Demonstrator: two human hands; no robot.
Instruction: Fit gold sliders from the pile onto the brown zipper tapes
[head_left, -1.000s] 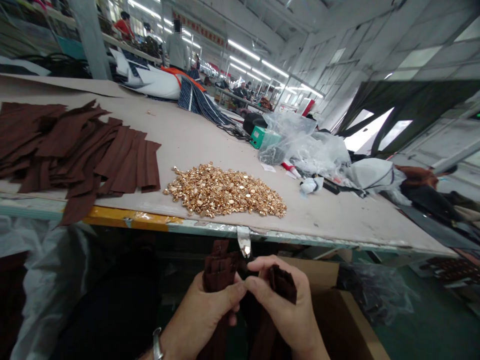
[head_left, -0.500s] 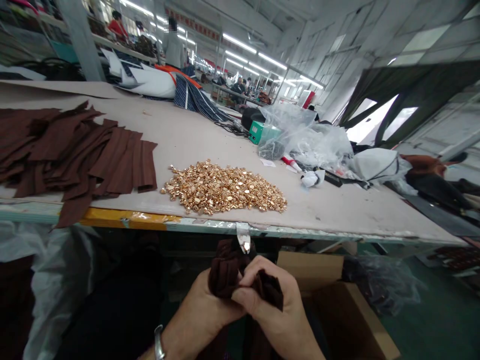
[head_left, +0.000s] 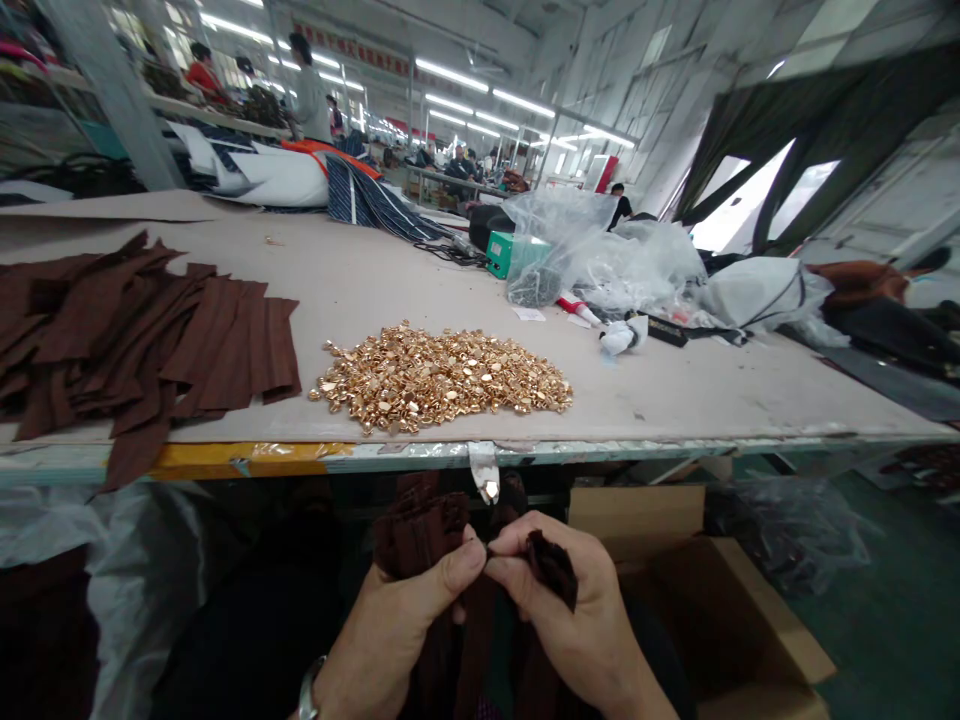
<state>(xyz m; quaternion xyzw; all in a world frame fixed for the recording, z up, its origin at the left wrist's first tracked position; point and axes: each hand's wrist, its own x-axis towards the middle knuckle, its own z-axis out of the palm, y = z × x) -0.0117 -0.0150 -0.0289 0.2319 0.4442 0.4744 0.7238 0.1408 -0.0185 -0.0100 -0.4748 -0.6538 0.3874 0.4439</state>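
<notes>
While the left hand (head_left: 401,612) clasps one thick bundle of dark brown fabric strips (head_left: 420,532), long axis running downward, the right hand (head_left: 585,625) grips one smaller brown bundle (head_left: 553,568), thumb and forefinger nearly meeting the left thumb. Just beyond these fingertips, on the worktop's (head_left: 712,400) front edge: one metal tab (head_left: 484,466), pointing down between the hands, neither clearly nearer. Behind that edge: one heap of gold-coloured metal pieces (head_left: 442,380), too many to count. Left along it: one pile of brown strips (head_left: 161,345), overhanging. Below, right: one cardboard box (head_left: 637,518).
</notes>
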